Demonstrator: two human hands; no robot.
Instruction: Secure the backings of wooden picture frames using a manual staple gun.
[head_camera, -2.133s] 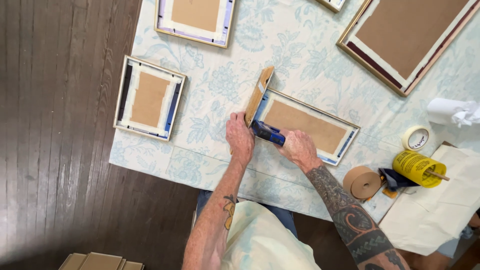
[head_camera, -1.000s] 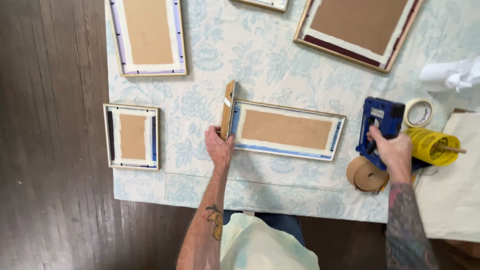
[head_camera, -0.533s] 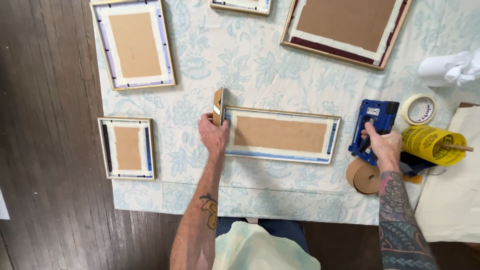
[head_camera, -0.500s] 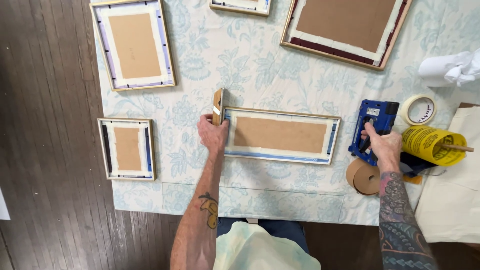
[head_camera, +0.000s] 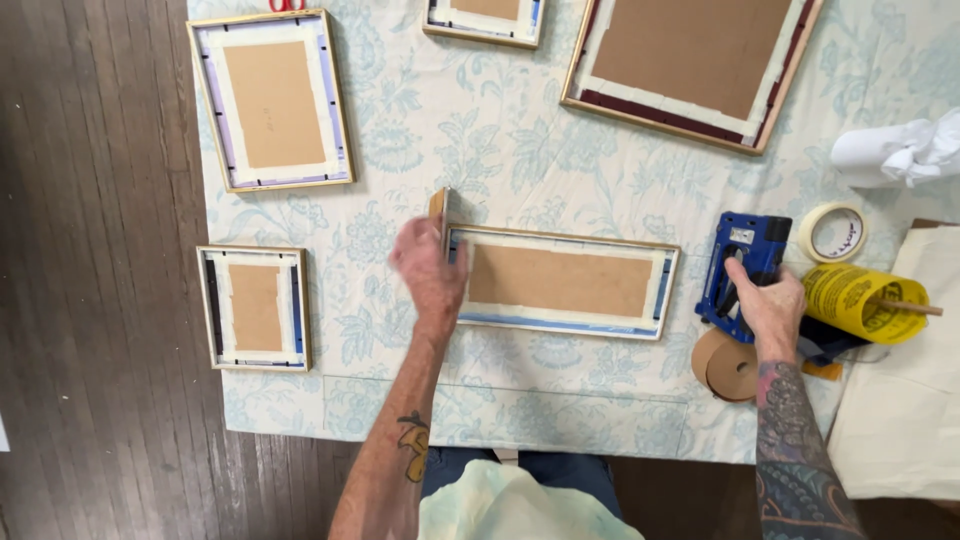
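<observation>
Change: your left hand (head_camera: 430, 272) has slid down from the small wooden block (head_camera: 439, 205), which stays at the long frame's (head_camera: 562, 281) left end.
Left grip: fingers loosely curled, holding nothing.
Long frame: face down, mid-desk (head_camera: 520, 140).
Right grip: your right hand (head_camera: 770, 305) closed around the blue staple gun (head_camera: 742, 262), resting beside the tape rolls (head_camera: 727, 364).
</observation>
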